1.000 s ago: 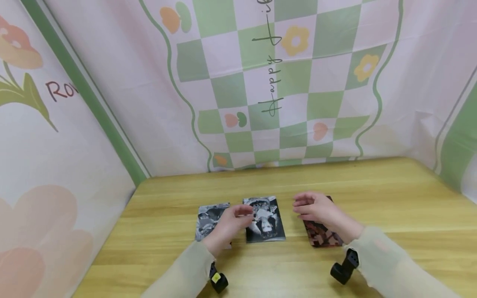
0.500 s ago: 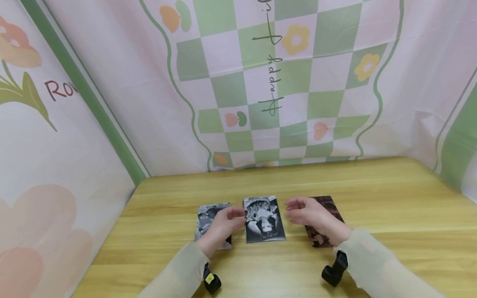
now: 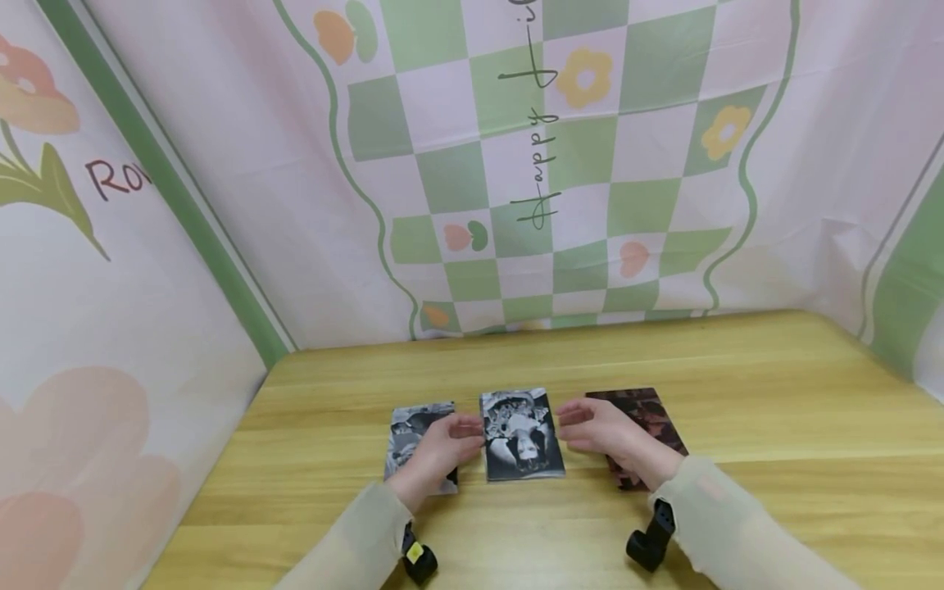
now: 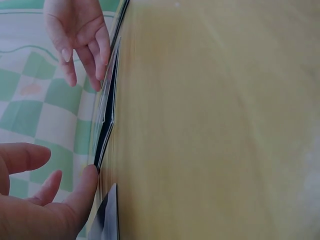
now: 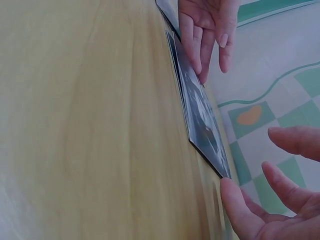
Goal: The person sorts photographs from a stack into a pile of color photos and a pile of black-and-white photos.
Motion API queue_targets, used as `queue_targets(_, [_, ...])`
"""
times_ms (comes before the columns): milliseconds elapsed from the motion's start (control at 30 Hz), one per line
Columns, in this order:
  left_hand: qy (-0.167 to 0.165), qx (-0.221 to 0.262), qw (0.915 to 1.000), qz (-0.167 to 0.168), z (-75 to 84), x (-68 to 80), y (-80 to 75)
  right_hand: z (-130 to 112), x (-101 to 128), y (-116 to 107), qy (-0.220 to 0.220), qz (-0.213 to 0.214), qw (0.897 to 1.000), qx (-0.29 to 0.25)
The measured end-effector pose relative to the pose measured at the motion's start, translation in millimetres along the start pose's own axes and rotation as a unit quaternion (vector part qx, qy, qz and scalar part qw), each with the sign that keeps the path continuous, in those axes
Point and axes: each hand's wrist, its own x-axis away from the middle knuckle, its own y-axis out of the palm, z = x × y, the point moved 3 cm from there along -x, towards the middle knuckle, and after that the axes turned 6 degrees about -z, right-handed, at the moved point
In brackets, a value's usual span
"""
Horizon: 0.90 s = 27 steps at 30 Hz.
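Observation:
Between my two hands lies a small stack of black-and-white photo cards (image 3: 524,438), flat on the wooden table. The left hand (image 3: 440,451) is over part of another black-and-white card (image 3: 410,426), its fingertips right at the stack's left edge. On the other side, the right hand (image 3: 610,434) overlaps a dark reddish card (image 3: 640,403), with its fingertips at the stack's right edge. Fingers of both hands are relaxed and slightly bent. In the right wrist view, the stack's cards (image 5: 200,115) show slightly splayed edges, and a right fingertip (image 5: 229,187) meets the near corner.
The wooden table (image 3: 516,541) extends on all sides of the cards. A patterned cloth backdrop (image 3: 516,279) hangs behind its far edge, with another cloth panel (image 3: 111,311) on the left. Black wrist cameras (image 3: 422,564) are strapped to both wrists.
The right hand has moved left, off much of the reddish card to the middle stack's right edge. The left hand has drawn slightly left to the stack's left edge. The cards look unmoved.

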Motion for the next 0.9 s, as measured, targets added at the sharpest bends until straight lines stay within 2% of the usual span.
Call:
queue_targets(467, [-0.002, 0.018, 0.9998, -0.008, -1.8, -0.6, -1.1, 0.9, -3.7, 4.1, 0.014, 0.009, 1.000, -0.008])
queue_targets(900, [-0.009, -0.001, 0.9999, -0.010, 1.0, -0.1, 2.7, 0.8, -4.3, 5.7, 0.020, 0.019, 1.000, 0.000])
